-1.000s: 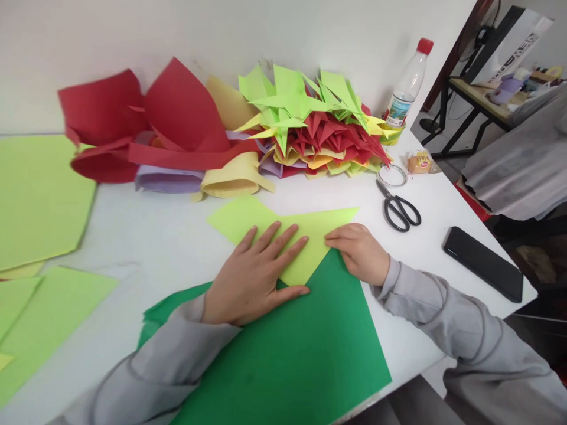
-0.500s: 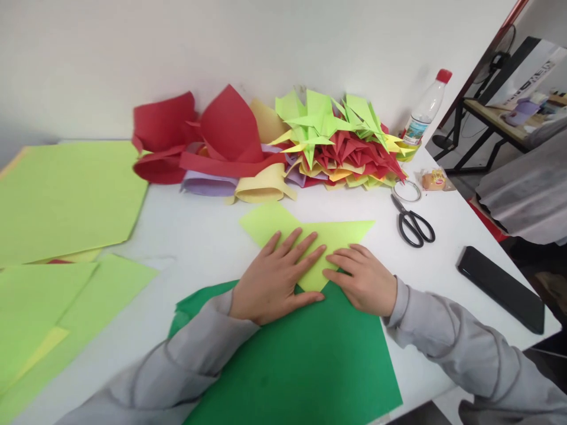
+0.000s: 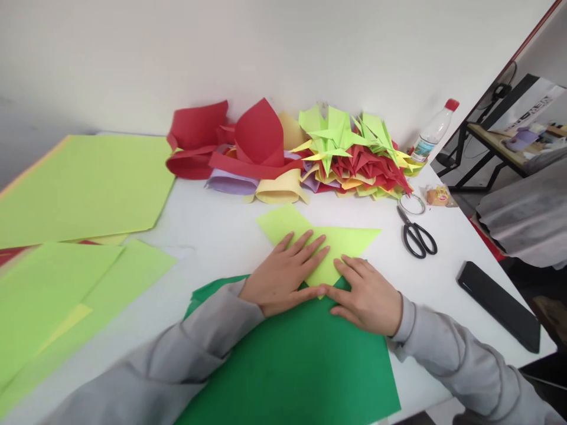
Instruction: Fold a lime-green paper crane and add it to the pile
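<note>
Pale green paper (image 3: 345,239), folded with pointed corners, lies partly over a dark green sheet (image 3: 301,366). My left hand (image 3: 283,274) rests flat on its left part with the fingers spread. At its right side is my right hand (image 3: 367,292), fingers apart; some fingertips touch the pale green paper, and the index finger reaches its lower point beside my left thumb. Both hands hide parts of the paper's lower edges. Neither hand grips anything.
Folded paper shapes (image 3: 266,147) and pointed paper stars (image 3: 349,153) are heaped by the wall. To the right lie scissors (image 3: 419,236), a tape roll (image 3: 411,204), a black phone (image 3: 498,307) and a bottle (image 3: 432,133). Light green sheets (image 3: 101,183) cover the left side.
My right hand has shifted slightly down, its fingers more spread and its index finger now at the paper's lower point. My left hand stays flat on the paper. The camera view has turned left.
</note>
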{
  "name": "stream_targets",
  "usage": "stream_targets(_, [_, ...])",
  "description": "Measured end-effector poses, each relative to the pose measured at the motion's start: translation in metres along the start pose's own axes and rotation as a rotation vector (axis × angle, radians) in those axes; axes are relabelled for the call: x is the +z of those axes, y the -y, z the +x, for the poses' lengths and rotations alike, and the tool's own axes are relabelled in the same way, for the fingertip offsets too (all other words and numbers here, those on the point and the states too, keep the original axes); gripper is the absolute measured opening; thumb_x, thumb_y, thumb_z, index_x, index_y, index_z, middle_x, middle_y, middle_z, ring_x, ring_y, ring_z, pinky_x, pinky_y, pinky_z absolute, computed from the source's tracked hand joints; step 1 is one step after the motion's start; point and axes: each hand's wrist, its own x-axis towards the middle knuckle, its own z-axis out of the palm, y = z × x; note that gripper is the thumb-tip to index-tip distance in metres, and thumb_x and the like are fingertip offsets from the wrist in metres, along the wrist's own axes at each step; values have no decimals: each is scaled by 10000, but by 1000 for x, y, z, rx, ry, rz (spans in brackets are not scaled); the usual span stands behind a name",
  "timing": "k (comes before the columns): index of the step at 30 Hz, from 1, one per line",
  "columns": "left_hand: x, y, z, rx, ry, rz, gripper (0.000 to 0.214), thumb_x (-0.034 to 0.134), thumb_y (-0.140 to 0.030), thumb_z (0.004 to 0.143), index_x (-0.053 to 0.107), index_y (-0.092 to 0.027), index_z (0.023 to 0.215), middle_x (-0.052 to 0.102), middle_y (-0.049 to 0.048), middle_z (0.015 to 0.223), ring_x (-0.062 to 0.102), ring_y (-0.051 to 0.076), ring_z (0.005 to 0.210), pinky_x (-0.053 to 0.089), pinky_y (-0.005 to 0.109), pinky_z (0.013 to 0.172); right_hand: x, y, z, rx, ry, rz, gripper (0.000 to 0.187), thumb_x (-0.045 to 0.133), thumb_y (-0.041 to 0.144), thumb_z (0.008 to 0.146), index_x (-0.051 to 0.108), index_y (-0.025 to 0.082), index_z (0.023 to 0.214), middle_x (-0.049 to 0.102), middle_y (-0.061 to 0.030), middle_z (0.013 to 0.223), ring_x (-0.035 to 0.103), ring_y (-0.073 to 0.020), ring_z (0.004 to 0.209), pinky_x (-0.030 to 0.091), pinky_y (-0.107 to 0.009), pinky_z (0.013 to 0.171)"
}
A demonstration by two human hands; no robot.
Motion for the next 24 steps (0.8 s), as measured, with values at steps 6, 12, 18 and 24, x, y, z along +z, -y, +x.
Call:
stream_targets(6, [-1,12,-5,23,-35,17,706,265,-650,892,313,-210,1441,265,120,1528,207,307,1416,116,557,1118,-1,0,1,10,30,3,453,552,454,876,543,259,1285,498,-199,1312,444,-338,1248,401,-531,980])
stream_targets(12, [2,3,-5,5,-142,34,721,324,-681,856,421,-201,1386,343,148,1492,269,365,1383,80,635,1088,-6,-14,-6,-47,-6,63,339,521,417,897,624,278,1189,530,-180,1287,470,-326,1235,382,-550,989])
stream_targets(18, [12,-25,-5,14,-228,18,661,310,-616,900,428,-176,1379,397,121,1469,324,305,1368,152,521,1120,-2,-24,-18,-18,-125,228,229,540,376,885,720,250,951,596,-140,1186,478,-306,1245,335,-570,1029])
stream_targets(24, [8,-28,-3,26,-145,1,654,265,-595,919,397,-170,1398,371,136,1479,332,333,1360,220,542,1082,9,-13,-17,46,-231,172,211,587,378,865,660,188,808,629,-130,1120,495,-295,1228,343,-561,1045])
